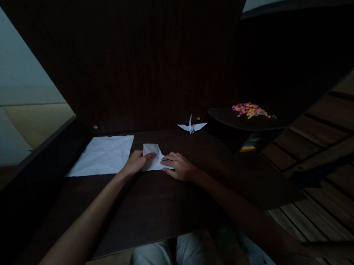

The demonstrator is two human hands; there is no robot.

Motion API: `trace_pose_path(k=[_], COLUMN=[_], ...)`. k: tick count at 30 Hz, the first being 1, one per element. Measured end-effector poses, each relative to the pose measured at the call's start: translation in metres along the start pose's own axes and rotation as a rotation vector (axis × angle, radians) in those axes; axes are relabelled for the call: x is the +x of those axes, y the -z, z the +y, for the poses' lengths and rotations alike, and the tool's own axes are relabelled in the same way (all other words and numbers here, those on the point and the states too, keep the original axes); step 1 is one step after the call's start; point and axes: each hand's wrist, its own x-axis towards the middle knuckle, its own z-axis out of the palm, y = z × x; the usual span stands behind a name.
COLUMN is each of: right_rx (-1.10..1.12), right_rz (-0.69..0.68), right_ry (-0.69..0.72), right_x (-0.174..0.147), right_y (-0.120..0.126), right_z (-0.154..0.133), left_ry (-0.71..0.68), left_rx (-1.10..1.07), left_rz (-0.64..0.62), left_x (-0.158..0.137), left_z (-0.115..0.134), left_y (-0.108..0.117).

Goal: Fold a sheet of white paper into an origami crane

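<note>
A small folded piece of white paper point(151, 149) lies on the dark wooden desk point(157, 205), between my two hands. My left hand point(136, 161) grips its left edge, thumb on top and fingers at the side. On the paper's right part, my right hand point(179, 166) rests with fingers stretched out and slightly spread, pressing it down. To the left lies a larger creased white sheet point(106, 153), flat on the desk. A white paper crane point(192, 127) with spread wings stands behind my right hand, near the back panel.
A small curved shelf point(220, 116) at the right holds a heap of pink and yellow bits point(250, 110). Beneath it sits something with orange and yellow stripes point(248, 148). A raised side board point(37, 157) bounds the desk at the left, and a tall panel point(149, 70) stands behind.
</note>
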Motion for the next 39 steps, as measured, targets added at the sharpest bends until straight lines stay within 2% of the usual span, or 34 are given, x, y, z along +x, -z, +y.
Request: trace_pose_path(k=[6, 14, 19, 24, 29, 35, 39], right_rx=[0.021, 0.138, 0.156, 0.216, 0.296, 0.278, 0.3], right_rz=[-0.002, 0.013, 0.014, 0.001, 0.007, 0.01, 0.031], right_ry=[-0.02, -0.044, -0.112, -0.161, -0.244, -0.237, -0.145], right_x=[0.001, 0.002, 0.002, 0.004, 0.004, 0.003, 0.003], right_y=[0.0, -0.002, -0.003, 0.002, 0.007, 0.004, 0.003], right_z=[-0.002, 0.008, 0.013, 0.014, 0.014, 0.013, 0.015], left_ry=[-0.075, -0.349, -0.486, -0.491, -0.495, -0.491, -0.412], left_rx=[0.211, 0.413, 0.433, 0.531, 0.537, 0.54, 0.537], left_rz=[-0.036, -0.059, -0.112, -0.166, -0.195, -0.235, -0.248], left_x=[-0.004, -0.018, -0.025, -0.025, -0.021, -0.021, -0.021], left_z=[0.007, 0.018, 0.023, 0.022, 0.018, 0.02, 0.021], left_y=[-0.001, -0.007, -0.009, -0.007, -0.006, -0.003, -0.001])
